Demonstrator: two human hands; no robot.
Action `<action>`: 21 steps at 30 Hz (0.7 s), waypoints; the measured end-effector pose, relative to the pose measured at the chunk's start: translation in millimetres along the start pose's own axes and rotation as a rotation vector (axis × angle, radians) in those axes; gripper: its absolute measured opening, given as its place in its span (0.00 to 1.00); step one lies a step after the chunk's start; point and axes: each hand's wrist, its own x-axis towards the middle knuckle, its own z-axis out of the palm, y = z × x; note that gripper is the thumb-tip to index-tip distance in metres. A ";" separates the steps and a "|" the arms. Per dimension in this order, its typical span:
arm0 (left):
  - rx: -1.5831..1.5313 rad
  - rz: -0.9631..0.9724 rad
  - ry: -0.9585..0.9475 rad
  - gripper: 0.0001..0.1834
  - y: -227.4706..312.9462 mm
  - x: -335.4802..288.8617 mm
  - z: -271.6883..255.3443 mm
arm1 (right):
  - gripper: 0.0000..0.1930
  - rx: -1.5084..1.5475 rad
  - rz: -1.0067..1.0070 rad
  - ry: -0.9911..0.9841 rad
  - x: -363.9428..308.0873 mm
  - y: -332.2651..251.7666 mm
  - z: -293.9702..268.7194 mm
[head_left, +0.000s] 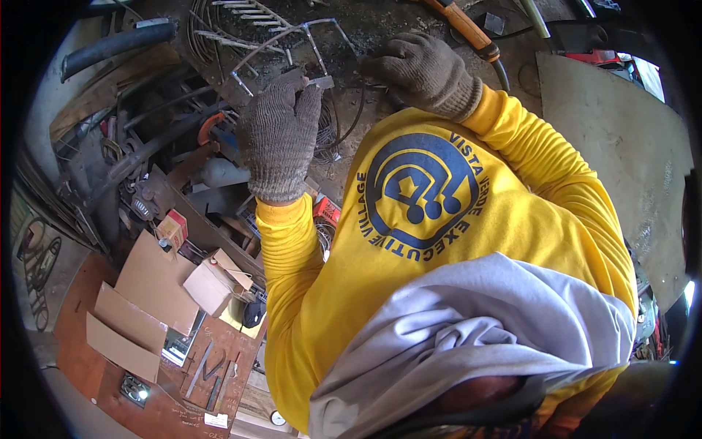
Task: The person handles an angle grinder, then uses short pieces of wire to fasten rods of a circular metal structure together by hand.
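My left hand point(281, 139), in a grey-brown knit glove, is closed on a small flat metal piece point(322, 83) that sticks out past its fingertips. Just beyond it lies a bent metal rod frame point(281, 40) with short legs. My right hand point(428, 73), gloved alike, is curled closed close to the frame's right end. Whatever its fingers may hold is hidden or too small to name. An orange-handled tool point(468, 29) with a dark cable rests beyond my right hand.
Metal bars, scrap and coiled wire point(205, 29) crowd the far left. Cardboard boxes point(150, 285) and hand tools point(212, 373) lie on a brown board point(175, 380) at the lower left. A large metal sheet point(614, 139) stands at the right.
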 end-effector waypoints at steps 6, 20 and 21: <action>0.024 0.040 0.071 0.13 -1.5 1.3 4.7 | 0.19 0.071 -0.078 -0.018 3.7 -1.9 5.0; -0.036 -0.006 0.025 0.13 1.9 11.9 13.7 | 0.17 0.041 -0.101 -0.005 16.0 -3.8 4.6; -0.049 0.003 0.033 0.13 2.0 11.8 14.2 | 0.17 0.005 -0.110 -0.017 17.6 -4.0 2.6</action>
